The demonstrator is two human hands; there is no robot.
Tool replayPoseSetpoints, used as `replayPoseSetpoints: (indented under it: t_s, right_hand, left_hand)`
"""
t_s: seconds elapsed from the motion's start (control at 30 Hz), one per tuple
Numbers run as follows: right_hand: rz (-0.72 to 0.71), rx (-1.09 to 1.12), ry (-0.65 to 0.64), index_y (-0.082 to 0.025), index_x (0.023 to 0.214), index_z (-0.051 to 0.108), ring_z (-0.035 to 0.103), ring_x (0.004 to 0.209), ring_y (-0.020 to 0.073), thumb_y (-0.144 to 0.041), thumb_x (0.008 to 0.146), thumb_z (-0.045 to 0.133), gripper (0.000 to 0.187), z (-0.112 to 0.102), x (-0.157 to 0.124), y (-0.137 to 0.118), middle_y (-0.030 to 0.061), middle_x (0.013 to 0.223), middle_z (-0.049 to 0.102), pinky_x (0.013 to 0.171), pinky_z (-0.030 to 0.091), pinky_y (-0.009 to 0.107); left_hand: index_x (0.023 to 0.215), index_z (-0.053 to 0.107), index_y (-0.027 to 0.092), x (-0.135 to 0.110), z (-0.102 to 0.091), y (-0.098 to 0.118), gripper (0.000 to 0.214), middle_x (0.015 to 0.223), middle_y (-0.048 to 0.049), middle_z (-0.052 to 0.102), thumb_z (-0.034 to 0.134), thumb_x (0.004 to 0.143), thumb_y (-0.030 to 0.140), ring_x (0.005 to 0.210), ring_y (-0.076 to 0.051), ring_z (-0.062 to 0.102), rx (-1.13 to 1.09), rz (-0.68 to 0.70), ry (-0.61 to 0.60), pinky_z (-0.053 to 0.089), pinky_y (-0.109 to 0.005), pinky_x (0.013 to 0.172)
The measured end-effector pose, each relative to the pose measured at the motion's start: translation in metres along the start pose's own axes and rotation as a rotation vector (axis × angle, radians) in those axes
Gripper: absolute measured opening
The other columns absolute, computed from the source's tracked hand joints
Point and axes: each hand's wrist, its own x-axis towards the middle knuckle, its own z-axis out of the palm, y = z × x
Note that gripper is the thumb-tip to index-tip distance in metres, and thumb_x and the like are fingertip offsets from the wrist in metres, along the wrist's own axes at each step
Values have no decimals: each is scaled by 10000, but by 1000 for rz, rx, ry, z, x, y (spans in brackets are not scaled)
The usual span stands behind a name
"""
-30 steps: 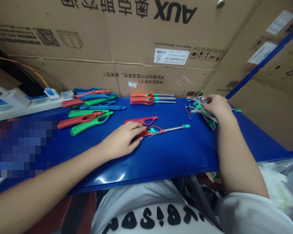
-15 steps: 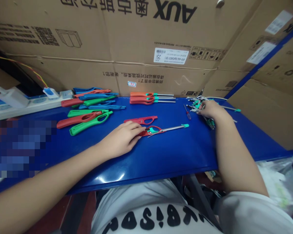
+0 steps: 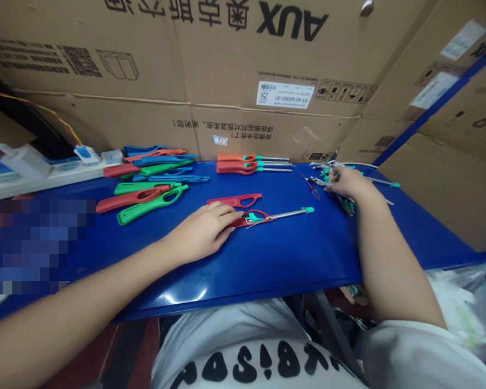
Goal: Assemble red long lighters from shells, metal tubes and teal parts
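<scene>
My left hand lies on the blue table, its fingers closed over the handle end of a red lighter body. A metal tube with a teal tip sticks out of that body to the right. A separate red half-shell lies just behind it. My right hand reaches to the far right, fingers curled into a heap of metal tubes with teal parts; what it pinches there is hidden. A small red screwdriver lies left of that hand.
Three assembled orange-red lighters lie at the back centre. Red, green and blue shells are heaped back left, beside a white power strip. Cardboard boxes wall in the back and right. A blurred patch covers the left edge.
My right hand has slid a little left and toward me over the heap of tubes. My left hand and the red lighter body have stayed in place.
</scene>
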Motion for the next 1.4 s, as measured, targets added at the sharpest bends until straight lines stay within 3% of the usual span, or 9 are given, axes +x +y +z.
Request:
replayPoseSetpoints:
  t_s: [0.33, 0.57, 0.73, 0.83, 0.93, 1.07, 1.23, 1.3, 1.4]
  right_hand:
    - [-35, 194, -36, -229, 895, 565, 566, 545, 154, -194, 714, 774, 279, 0, -2, 1, -18, 683, 606, 527, 439, 267]
    - [15, 265, -26, -202, 810, 621, 663, 603, 182, -150, 778, 712, 110, -2, 0, 1, 51, 787, 699, 604, 513, 297]
    - [-6, 214, -26, -195, 838, 652, 660, 627, 185, -92, 763, 678, 130, -5, -2, 0, 60, 809, 714, 655, 505, 308]
    - [-93, 128, 76, -202, 736, 638, 656, 690, 207, -170, 755, 721, 91, -6, -4, -2, 60, 762, 694, 667, 476, 312]
    - [-157, 102, 237, -211, 633, 591, 631, 697, 219, -291, 723, 780, 224, -4, -3, -3, 53, 692, 660, 629, 436, 310]
    - [-146, 161, 316, -214, 562, 544, 578, 607, 203, -339, 658, 831, 328, 0, 2, -3, 36, 591, 609, 587, 406, 314]
    - [-194, 624, 501, -199, 680, 608, 575, 618, 178, -389, 703, 808, 277, 5, -1, -23, 60, 689, 657, 609, 487, 322]
    - [-154, 989, 353, -193, 764, 630, 574, 568, 154, -422, 687, 827, 312, 11, -12, -42, 47, 709, 673, 564, 521, 316]
    - [-274, 1331, -60, -184, 854, 676, 621, 601, 120, -455, 592, 901, 439, 23, -38, -77, 48, 835, 738, 564, 561, 268]
  left_hand:
    - [1323, 621, 205, -1, 0, -1, 353, 1263, -104, 675, 496, 994, 200, 1193, -266, 609, 25, -4, -5, 481, -433, 1039]
    - [1343, 608, 199, -1, -1, -1, 361, 1272, -108, 671, 496, 1000, 206, 1190, -269, 607, 32, -8, -14, 483, -433, 1030]
    - [1350, 605, 207, -1, -4, -2, 365, 1287, -103, 673, 489, 1004, 201, 1192, -272, 600, 64, 4, -10, 468, -444, 1043]
    - [1348, 610, 209, 0, -7, -2, 366, 1303, -93, 674, 503, 998, 200, 1188, -270, 608, 91, -6, -24, 471, -438, 1040]
    - [1339, 617, 209, 0, -10, 0, 360, 1291, -91, 683, 504, 998, 202, 1178, -271, 616, 112, -8, -42, 484, -434, 1018]
    - [1340, 620, 215, -1, -10, 1, 366, 1291, -90, 683, 504, 994, 192, 1180, -271, 618, 117, -6, -35, 488, -440, 1013]
    - [1312, 642, 194, -2, -8, 1, 363, 1269, -101, 689, 512, 973, 185, 1157, -284, 621, 69, -5, 4, 503, -459, 998]
    - [1295, 657, 173, -1, -5, 2, 359, 1272, -111, 687, 520, 964, 189, 1168, -284, 616, -21, -15, 75, 504, -458, 1012]
    - [1288, 675, 162, 0, 3, 6, 355, 1282, -112, 695, 500, 986, 229, 1204, -266, 620, -262, -75, 230, 502, -436, 1048]
